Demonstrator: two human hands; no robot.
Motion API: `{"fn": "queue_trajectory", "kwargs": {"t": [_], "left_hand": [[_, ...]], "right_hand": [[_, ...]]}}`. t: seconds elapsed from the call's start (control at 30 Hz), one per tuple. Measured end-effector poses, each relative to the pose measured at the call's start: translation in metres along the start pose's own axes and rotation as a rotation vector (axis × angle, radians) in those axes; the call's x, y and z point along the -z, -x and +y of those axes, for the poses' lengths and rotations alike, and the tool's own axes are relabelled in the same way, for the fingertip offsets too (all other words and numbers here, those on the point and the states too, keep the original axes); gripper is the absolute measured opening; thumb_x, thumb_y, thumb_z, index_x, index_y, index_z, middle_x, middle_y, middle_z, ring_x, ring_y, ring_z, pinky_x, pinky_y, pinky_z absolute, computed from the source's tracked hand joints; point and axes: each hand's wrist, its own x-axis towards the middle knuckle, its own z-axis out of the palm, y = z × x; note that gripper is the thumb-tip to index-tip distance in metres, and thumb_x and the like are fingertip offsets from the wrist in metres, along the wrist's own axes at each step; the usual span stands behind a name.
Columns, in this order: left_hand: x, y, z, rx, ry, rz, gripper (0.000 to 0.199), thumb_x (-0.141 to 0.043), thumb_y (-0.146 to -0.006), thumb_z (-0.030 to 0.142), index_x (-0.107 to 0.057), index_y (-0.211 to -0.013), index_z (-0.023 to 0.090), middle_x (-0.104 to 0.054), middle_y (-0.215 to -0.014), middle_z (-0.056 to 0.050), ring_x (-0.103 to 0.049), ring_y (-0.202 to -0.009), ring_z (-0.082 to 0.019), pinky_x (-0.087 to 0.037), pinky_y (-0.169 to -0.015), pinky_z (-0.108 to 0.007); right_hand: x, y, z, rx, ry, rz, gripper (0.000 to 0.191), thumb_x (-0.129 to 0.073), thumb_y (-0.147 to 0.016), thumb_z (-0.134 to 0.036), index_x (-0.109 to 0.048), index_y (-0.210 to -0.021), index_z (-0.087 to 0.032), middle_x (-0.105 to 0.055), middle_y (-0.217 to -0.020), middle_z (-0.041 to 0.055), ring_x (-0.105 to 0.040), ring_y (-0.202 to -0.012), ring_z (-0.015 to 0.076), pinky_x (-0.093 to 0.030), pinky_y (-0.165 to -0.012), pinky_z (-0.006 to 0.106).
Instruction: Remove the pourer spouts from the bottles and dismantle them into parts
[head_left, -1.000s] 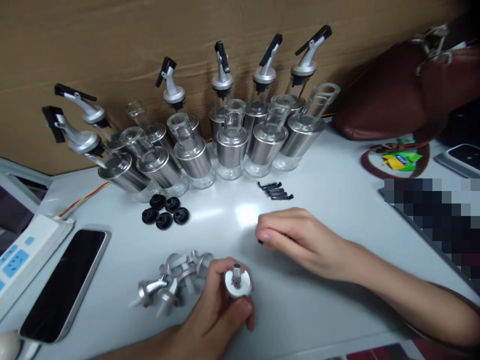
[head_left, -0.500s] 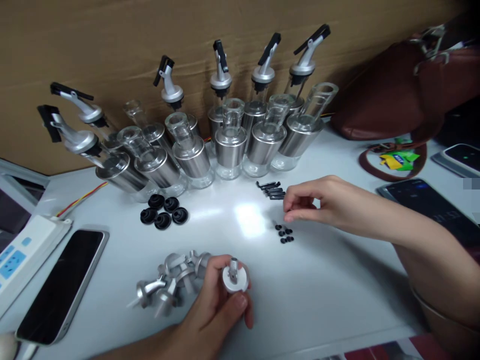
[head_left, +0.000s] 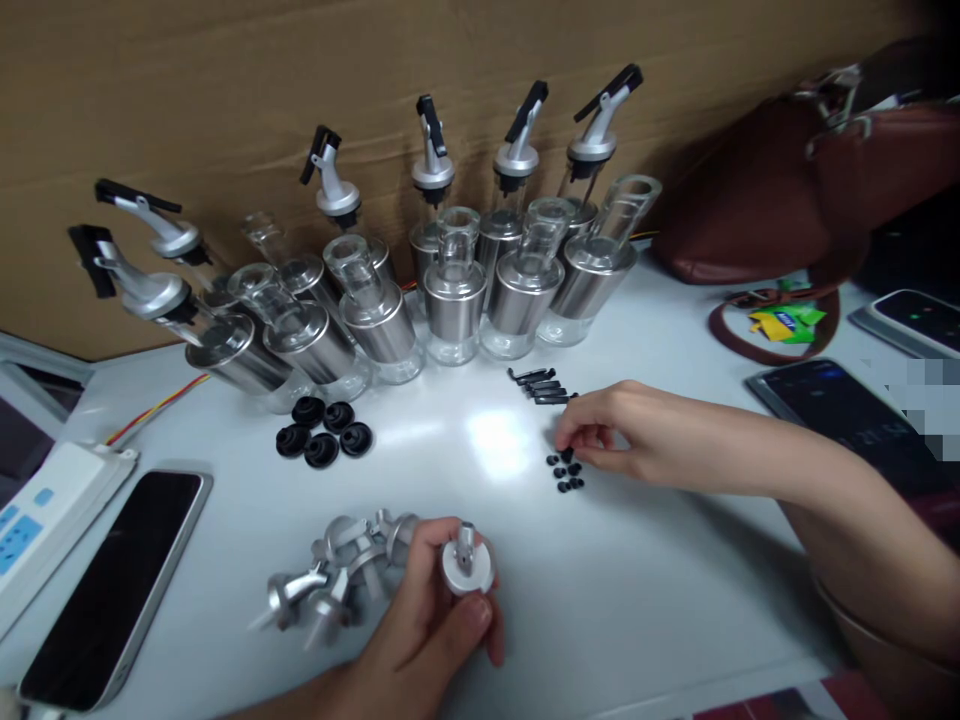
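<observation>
My left hand (head_left: 442,610) is closed around a silver pourer top (head_left: 466,566), its spout facing up. A small black plug (head_left: 567,455) is at the fingertips of my right hand (head_left: 600,435), which are pinched together. Several more black plugs (head_left: 560,473) lie just below those fingertips. Behind them is a row of black levers (head_left: 546,388). Left of my left hand, several silver pourer tops (head_left: 352,560) lie in a heap. Several black ribbed stoppers (head_left: 322,449) are grouped in front of the bottles.
Glass bottles with steel sleeves (head_left: 455,300) stand along the back, some with pourers fitted. At the left lie a phone (head_left: 112,590) and a power strip (head_left: 52,530). A brown bag (head_left: 757,190), a green-yellow packet (head_left: 787,323) and a dark phone (head_left: 847,410) are at the right.
My right hand has moved slightly down and left, from beside the levers to the plugs, and a black plug now shows at its fingertips. The whole view has shifted a little.
</observation>
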Motion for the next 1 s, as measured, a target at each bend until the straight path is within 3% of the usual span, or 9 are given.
{"fn": "queue_trajectory", "kwargs": {"t": [0.3, 0.5, 0.67, 0.83, 0.9, 1.0], "left_hand": [[-0.007, 0.001, 0.011, 0.074, -0.020, 0.103, 0.027, -0.055, -0.090, 0.045, -0.048, -0.105, 0.025, -0.048, -0.093, 0.001, -0.054, -0.068, -0.008, -0.037, -0.067, -0.026], [0.000, 0.002, 0.007, 0.122, -0.116, 0.051, 0.030, -0.047, -0.093, 0.048, -0.045, -0.113, 0.026, -0.047, -0.072, 0.003, -0.040, -0.063, -0.011, -0.032, -0.061, -0.025], [0.002, 0.000, 0.001, -0.005, -0.171, 0.011, 0.026, -0.052, -0.093, 0.036, -0.045, -0.118, 0.034, -0.049, -0.087, 0.002, -0.038, -0.067, -0.010, -0.032, -0.058, -0.021], [-0.001, 0.001, 0.001, -0.129, -0.018, -0.079, 0.029, -0.053, -0.093, 0.029, -0.040, -0.119, 0.036, -0.048, -0.081, 0.005, -0.032, -0.053, -0.004, -0.027, -0.050, -0.017], [-0.001, 0.001, 0.006, -0.218, -0.086, -0.040, 0.032, -0.059, -0.090, 0.028, -0.042, -0.117, 0.033, -0.053, -0.081, 0.003, -0.040, -0.057, -0.006, -0.032, -0.054, -0.018], [-0.001, 0.000, 0.020, -0.232, -0.153, 0.037, 0.028, -0.062, -0.088, 0.029, -0.048, -0.111, 0.031, -0.059, -0.080, 0.001, -0.048, -0.062, -0.010, -0.037, -0.056, -0.019]], "right_hand": [[0.003, 0.002, -0.003, 0.065, -0.013, 0.005, 0.023, -0.049, -0.084, -0.013, -0.071, -0.093, -0.016, -0.072, -0.085, 0.0048, -0.066, -0.073, 0.0166, -0.050, -0.068, 0.027], [-0.004, 0.005, -0.031, 0.191, -0.133, 0.183, 0.018, -0.053, -0.090, -0.029, -0.066, -0.093, -0.016, -0.069, -0.079, 0.0030, -0.060, -0.065, 0.0136, -0.043, -0.058, 0.024], [-0.026, 0.003, -0.060, 0.461, -0.298, 0.018, 0.017, -0.063, -0.087, -0.030, -0.064, -0.098, -0.017, -0.066, -0.085, 0.0018, -0.060, -0.074, 0.0123, -0.044, -0.067, 0.022], [-0.039, 0.001, -0.063, 0.515, -0.251, -0.006, 0.015, -0.059, -0.090, -0.028, -0.062, -0.086, -0.015, -0.064, -0.075, 0.0019, -0.058, -0.069, 0.0134, -0.043, -0.067, 0.024], [-0.041, 0.001, -0.063, 0.556, -0.215, 0.045, 0.024, -0.052, -0.094, -0.031, -0.061, -0.079, -0.015, -0.062, -0.069, 0.0012, -0.055, -0.064, 0.0129, -0.042, -0.064, 0.024], [-0.043, 0.000, -0.063, 0.620, -0.146, 0.209, 0.041, -0.035, -0.100, -0.039, -0.058, -0.074, -0.016, -0.056, -0.062, 0.0008, -0.049, -0.058, 0.0129, -0.038, -0.058, 0.025]]}}
